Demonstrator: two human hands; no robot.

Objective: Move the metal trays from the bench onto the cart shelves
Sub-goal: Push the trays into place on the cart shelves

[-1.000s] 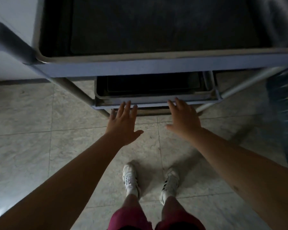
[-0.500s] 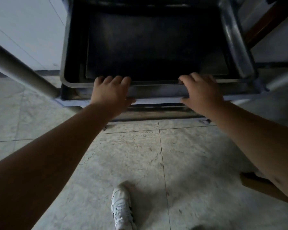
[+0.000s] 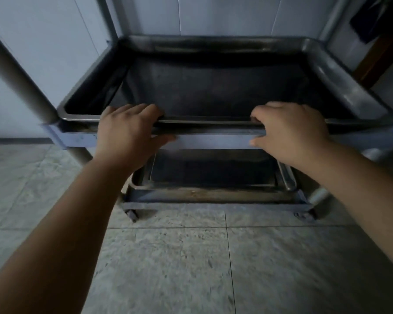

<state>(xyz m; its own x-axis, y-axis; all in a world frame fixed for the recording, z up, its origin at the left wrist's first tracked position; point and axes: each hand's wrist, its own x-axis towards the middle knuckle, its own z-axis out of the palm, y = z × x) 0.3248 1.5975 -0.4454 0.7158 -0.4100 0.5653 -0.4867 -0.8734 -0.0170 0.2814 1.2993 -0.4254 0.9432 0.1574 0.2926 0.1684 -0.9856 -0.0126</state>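
Note:
A dark metal tray (image 3: 340, 71) lies on a shelf of the blue-framed cart (image 3: 77, 140), filling the shelf. My left hand (image 3: 127, 130) grips the tray's near rim on the left, fingers curled over the edge and thumb under it. My right hand (image 3: 290, 130) holds the same rim on the right in the same way. On the cart's bottom shelf, below my hands, sits another metal tray (image 3: 286, 177), partly hidden by the upper shelf.
A thick grey cart post (image 3: 16, 75) rises at the left, another post (image 3: 334, 21) at the back right. Small casters (image 3: 132, 215) rest on the pale tiled floor (image 3: 168, 257). A white panelled wall (image 3: 225, 14) stands behind the cart.
Both hands rose from near the lower shelf to the upper tray's front rim and closed on it. The view has lifted, so my shoes have dropped out of sight.

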